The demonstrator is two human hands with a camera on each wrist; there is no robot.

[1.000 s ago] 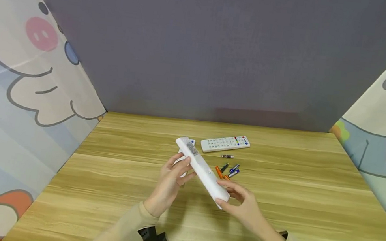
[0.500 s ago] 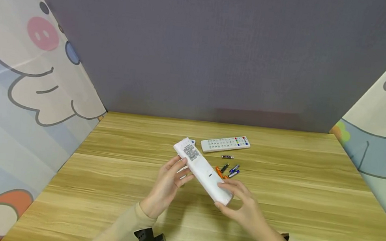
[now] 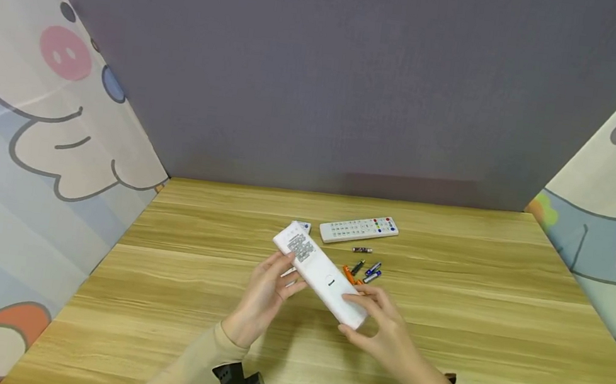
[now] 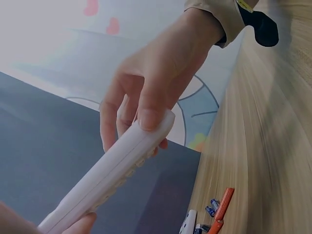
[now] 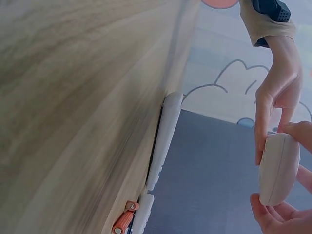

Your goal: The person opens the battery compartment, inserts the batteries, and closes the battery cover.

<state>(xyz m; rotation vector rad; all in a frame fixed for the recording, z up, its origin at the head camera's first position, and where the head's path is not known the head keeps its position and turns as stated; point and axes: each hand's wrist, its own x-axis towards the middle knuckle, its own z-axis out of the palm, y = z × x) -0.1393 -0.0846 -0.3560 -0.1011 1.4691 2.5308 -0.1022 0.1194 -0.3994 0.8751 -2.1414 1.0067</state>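
Note:
A white remote control [image 3: 317, 270] is held above the table between both hands, its back with a grey printed label facing up in the head view. My left hand [image 3: 263, 298] grips it near the labelled far end. At the near end, my right hand [image 3: 389, 337] pinches it between thumb and fingers. The left wrist view shows the buttons on its underside, with the right thumb on its edge. Its rounded end shows in the right wrist view. Its back looks closed.
A second white remote [image 3: 359, 229] lies buttons up at the back. Another remote [image 3: 306, 225] is mostly hidden behind the held one. Near them lie a dark battery [image 3: 362, 249], a green-black battery [image 3: 358, 267], blue-and-silver batteries [image 3: 372, 276] and orange batteries [image 3: 348, 274]. Walls enclose the wooden table [image 3: 180, 266].
The remote has rolled so that its labelled back faces the head camera more fully. Both hands have shifted slightly left with it, keeping their grip. Things on the table have stayed put.

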